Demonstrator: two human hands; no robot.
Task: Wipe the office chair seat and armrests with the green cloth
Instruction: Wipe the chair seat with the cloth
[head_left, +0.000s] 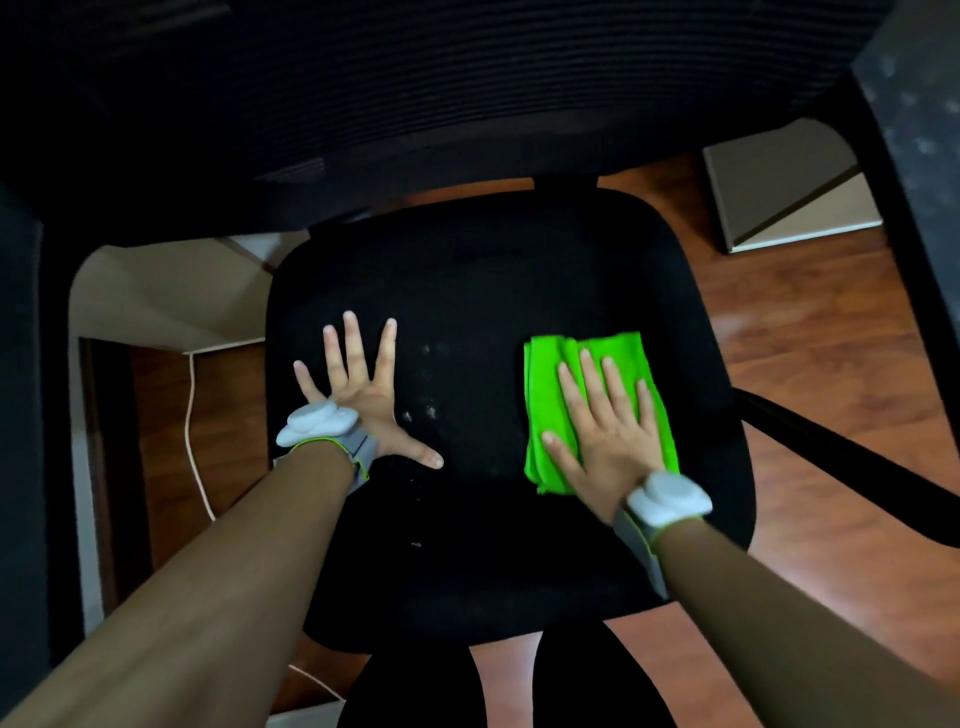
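Note:
A black office chair seat (478, 280) fills the middle of the head view, with pale dusty specks near its centre. A folded green cloth (550, 384) lies on the right half of the seat. My right hand (608, 436) rests flat on top of the cloth, fingers straight and pointing away from me. My left hand (363, 395) lies flat on the left half of the seat with its fingers spread wide and nothing in it. The left armrest (57, 364) curves down the left side. The right armrest (883, 171) shows at the upper right.
The chair's dark mesh backrest (415, 88) rises across the top of the view. A wooden floor (810, 364) shows to the right, with a chair base leg (852, 462) over it. A white cable (195, 441) runs along the floor at the left. A pale box (779, 192) sits behind.

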